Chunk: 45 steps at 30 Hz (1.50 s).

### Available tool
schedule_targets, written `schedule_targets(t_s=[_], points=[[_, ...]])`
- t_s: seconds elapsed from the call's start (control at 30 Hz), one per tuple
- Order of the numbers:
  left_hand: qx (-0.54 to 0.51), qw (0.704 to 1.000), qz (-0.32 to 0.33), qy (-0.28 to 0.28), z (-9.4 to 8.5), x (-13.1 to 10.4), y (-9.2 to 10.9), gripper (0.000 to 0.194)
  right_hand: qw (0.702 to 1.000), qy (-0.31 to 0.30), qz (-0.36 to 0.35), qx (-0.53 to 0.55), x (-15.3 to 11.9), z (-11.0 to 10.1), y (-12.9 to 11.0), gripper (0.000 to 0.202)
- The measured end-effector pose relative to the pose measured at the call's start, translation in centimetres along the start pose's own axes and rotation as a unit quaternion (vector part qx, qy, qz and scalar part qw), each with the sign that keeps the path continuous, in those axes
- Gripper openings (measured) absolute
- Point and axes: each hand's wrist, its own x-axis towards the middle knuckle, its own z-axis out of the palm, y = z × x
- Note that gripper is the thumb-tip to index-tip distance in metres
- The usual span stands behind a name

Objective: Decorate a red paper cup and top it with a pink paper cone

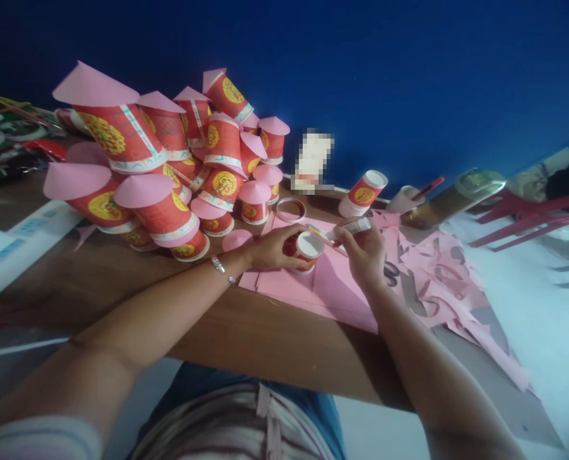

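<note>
My left hand (277,248) is closed around a red paper cup (310,246) with a white bottom or rim facing up. It holds the cup over pink paper sheets (342,281) on the table. To its right, my right hand (365,252) grips a small white tube (356,227), perhaps glue, tilted near the cup's rim. Just beyond the two hands lies a thin, colourful pencil-like item (317,230). A small pink paper cone (237,239) sits left of the left hand. Dark-handled scissors (390,273) lie partly hidden behind the right hand.
Stacked red cups with pink cone tops (155,204) fill the table's left and back. A roll of tape (291,209), another red cup (365,191) and a white cup holding a red-handled tool (404,199) stand behind. Pink paper scraps (450,281) cover the right side.
</note>
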Motion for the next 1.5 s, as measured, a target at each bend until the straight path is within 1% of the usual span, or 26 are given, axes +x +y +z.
schedule_targets(t_s=[0.2,0.4,0.47,0.57,0.7,0.77,0.83,0.9,1.07,1.2,1.37,1.5], points=[[0.002,1.000,0.009,-0.002,0.0,0.1,-0.3,0.064,1.000,-0.021,0.004,0.002,0.0,0.2,0.0,0.035],[-0.012,1.000,0.019,-0.005,-0.1,0.1,-0.7,0.064,1.000,-0.016,0.011,-0.007,-0.1,0.2,0.5,0.034],[-0.016,1.000,0.022,-0.009,-0.1,0.1,-0.8,0.064,1.000,-0.006,0.014,0.001,-0.1,0.3,0.5,0.034],[-0.016,1.000,0.018,-0.005,0.0,0.1,-0.9,0.065,0.997,0.016,0.036,0.060,0.1,0.5,0.4,0.035],[-0.037,0.999,0.018,-0.013,0.1,0.2,-0.6,0.062,0.977,0.023,0.117,0.179,0.4,0.9,0.8,0.046],[-0.034,0.999,0.025,-0.010,0.2,0.2,-0.5,0.061,0.967,0.028,0.142,0.211,0.5,1.0,1.0,0.049],[-0.017,0.999,0.029,-0.002,0.1,0.2,-0.5,0.062,0.961,0.030,0.150,0.229,0.6,1.0,1.2,0.049],[-0.008,1.000,0.027,0.002,0.1,0.3,-0.6,0.064,0.958,0.020,0.154,0.242,0.7,0.9,1.3,0.047],[-0.010,1.000,0.029,0.002,0.0,0.2,-0.7,0.064,0.945,-0.034,0.182,0.268,0.9,0.2,0.9,0.038],[-0.016,1.000,0.027,0.000,0.0,0.2,-0.7,0.062,0.949,-0.059,0.173,0.258,1.0,-0.2,0.6,0.037],[-0.010,0.999,0.033,0.001,0.1,0.3,-0.8,0.063,0.972,-0.042,0.126,0.196,0.9,-0.2,1.2,0.036],[-0.008,0.999,0.039,0.002,0.1,0.3,-0.8,0.062,0.980,-0.029,0.114,0.159,0.7,0.0,1.3,0.039]])
